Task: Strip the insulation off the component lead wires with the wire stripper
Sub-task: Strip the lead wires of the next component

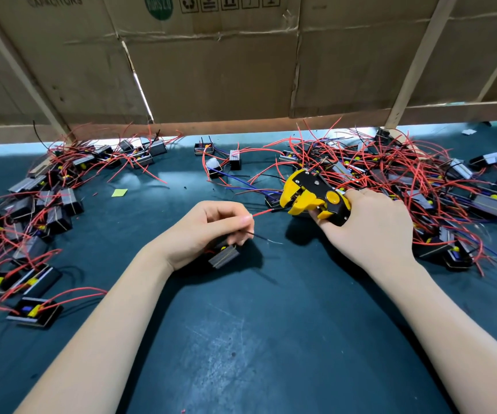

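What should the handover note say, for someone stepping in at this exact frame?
Left hand pinches the red lead and holds its component against the mat.
Right hand grips the wire stripper, its nose at the red lead's tip.
The same part's black lead shows a bare end.
Left: strip the red lead. Piles sit left and right; which is finished, I can't tell.

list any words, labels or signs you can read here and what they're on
"CAPACITORS": printed on the cardboard sheet at top left.
"RoHS 2.0": green round mark on the cardboard, cut off by the frame's top edge.
Row of packing symbols on the cardboard: a recycling sign shows; the rest are cut off.
Wire stripper and yellow paper slip: no readable text.
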Demonstrator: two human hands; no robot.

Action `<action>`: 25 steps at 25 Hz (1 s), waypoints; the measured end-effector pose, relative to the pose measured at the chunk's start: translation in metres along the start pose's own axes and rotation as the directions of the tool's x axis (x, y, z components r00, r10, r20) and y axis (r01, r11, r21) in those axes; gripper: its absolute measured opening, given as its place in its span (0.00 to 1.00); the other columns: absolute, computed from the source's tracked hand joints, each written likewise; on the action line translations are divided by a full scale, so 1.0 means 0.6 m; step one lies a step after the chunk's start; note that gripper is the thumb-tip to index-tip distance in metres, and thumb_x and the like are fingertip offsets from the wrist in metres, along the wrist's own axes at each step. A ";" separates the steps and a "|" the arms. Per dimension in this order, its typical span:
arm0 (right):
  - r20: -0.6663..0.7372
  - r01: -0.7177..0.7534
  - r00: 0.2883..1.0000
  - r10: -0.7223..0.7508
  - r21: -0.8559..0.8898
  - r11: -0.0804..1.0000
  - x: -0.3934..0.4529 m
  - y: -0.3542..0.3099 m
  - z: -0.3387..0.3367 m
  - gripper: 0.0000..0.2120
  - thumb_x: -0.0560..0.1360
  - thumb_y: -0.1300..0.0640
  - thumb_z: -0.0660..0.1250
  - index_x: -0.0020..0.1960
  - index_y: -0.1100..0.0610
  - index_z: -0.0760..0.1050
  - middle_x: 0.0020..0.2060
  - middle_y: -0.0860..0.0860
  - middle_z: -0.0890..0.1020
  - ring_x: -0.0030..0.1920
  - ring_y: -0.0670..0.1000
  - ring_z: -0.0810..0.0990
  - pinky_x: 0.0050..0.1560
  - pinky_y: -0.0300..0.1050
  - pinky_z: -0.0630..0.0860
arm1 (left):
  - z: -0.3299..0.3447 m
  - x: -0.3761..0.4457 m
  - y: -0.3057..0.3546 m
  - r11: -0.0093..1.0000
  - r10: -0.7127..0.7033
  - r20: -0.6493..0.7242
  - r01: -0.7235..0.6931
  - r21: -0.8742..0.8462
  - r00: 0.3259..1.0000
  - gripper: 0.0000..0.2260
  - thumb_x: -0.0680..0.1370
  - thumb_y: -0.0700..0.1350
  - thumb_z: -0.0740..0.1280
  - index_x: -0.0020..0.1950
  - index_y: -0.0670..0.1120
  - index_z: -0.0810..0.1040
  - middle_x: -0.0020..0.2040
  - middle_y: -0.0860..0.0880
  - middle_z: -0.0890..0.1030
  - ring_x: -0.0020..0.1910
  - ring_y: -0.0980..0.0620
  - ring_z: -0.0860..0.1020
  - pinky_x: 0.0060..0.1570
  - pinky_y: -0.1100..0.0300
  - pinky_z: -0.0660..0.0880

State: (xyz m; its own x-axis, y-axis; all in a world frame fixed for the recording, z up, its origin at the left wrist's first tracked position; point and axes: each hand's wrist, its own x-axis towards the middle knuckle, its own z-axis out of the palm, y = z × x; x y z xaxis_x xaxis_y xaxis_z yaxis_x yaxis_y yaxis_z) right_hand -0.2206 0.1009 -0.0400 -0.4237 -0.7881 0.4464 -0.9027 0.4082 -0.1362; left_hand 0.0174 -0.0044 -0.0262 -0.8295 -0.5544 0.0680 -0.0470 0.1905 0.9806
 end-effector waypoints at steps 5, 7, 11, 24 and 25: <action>0.001 -0.001 1.000 0.001 -0.002 1.000 -0.001 0.001 -0.001 0.24 0.72 0.33 0.63 0.41 0.55 0.74 0.41 0.54 0.81 0.46 0.60 0.79 0.44 0.49 0.66 | 0.006 0.006 -0.003 0.997 0.015 -0.061 -0.019 -0.069 0.998 0.13 0.80 0.49 0.62 0.42 0.48 0.84 0.28 0.52 0.69 0.32 0.54 0.69 0.40 0.67 0.70; -0.009 -0.014 1.000 0.014 0.024 1.000 -0.002 0.000 -0.001 0.23 0.71 0.34 0.63 0.40 0.55 0.73 0.40 0.54 0.81 0.46 0.60 0.80 0.44 0.49 0.66 | 0.012 0.007 0.000 0.994 -0.009 -0.026 0.006 -0.108 1.000 0.16 0.81 0.51 0.60 0.44 0.45 0.84 0.27 0.52 0.68 0.32 0.53 0.67 0.39 0.66 0.70; -0.022 -0.046 0.999 0.047 0.045 0.998 -0.002 -0.007 0.001 0.23 0.72 0.34 0.63 0.40 0.55 0.73 0.39 0.54 0.80 0.44 0.60 0.80 0.43 0.49 0.66 | 0.024 0.010 0.003 0.999 -0.009 0.005 0.009 0.042 1.000 0.19 0.82 0.54 0.57 0.44 0.46 0.82 0.28 0.48 0.68 0.33 0.48 0.65 0.39 0.54 0.63; 0.032 -0.046 0.999 0.044 0.068 0.997 -0.004 -0.008 0.002 0.22 0.72 0.33 0.64 0.39 0.53 0.70 0.39 0.53 0.79 0.45 0.59 0.78 0.43 0.49 0.65 | 0.015 0.008 -0.005 0.996 0.061 -0.019 -0.062 -0.070 0.998 0.08 0.78 0.48 0.67 0.42 0.48 0.82 0.36 0.43 0.70 0.35 0.55 0.68 0.40 0.68 0.69; 0.033 -0.045 0.999 0.043 0.068 0.997 -0.005 -0.008 0.003 0.22 0.72 0.34 0.64 0.39 0.53 0.70 0.39 0.53 0.79 0.45 0.59 0.78 0.43 0.49 0.64 | 0.016 0.010 -0.005 0.995 0.046 -0.069 -0.052 -0.089 0.997 0.08 0.78 0.47 0.67 0.41 0.48 0.82 0.34 0.43 0.68 0.33 0.55 0.68 0.39 0.68 0.69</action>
State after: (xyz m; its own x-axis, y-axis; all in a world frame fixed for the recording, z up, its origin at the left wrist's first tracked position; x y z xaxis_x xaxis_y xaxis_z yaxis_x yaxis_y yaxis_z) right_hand -0.2154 0.1004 -0.0422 -0.4647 -0.7846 0.4104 -0.8855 0.4114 -0.2161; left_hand 0.0071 -0.0007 -0.0308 -0.7902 -0.5998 0.1256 0.0458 0.1466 0.9881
